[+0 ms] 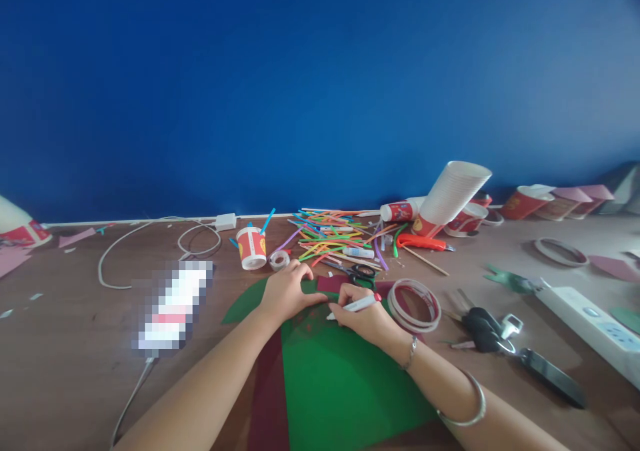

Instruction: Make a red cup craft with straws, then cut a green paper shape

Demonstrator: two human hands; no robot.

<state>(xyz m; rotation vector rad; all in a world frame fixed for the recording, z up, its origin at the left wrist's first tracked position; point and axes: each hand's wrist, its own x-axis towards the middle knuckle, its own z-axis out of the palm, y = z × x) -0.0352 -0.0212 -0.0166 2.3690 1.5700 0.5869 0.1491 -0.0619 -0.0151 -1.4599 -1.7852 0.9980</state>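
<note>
A green sheet of paper (pixel 345 391) lies in front of me, over a dark red sheet (pixel 267 404). My left hand (pixel 287 294) rests on green paper near the sheet's far edge, thumb and fingers apart. Between the fingers of my right hand (pixel 367 321) is a white marker (pixel 355 305) with a red end; its tip points left, close to the paper. Faint reddish marks show on the green near that tip. Black-handled scissors (pixel 363 274) lie just beyond my hands. Right of my right hand are stacked tape rolls (pixel 435 311).
Colourful pipe cleaners (pixel 335 234) pile up by the blue wall (pixel 320 91). A paper cup (pixel 251 247), a tall cup stack (pixel 450 194) and an orange cutter (pixel 423 241) lie around them. A phone (pixel 175 304) is at left; keys (pixel 483 327) and a power strip (pixel 590 324) are at right.
</note>
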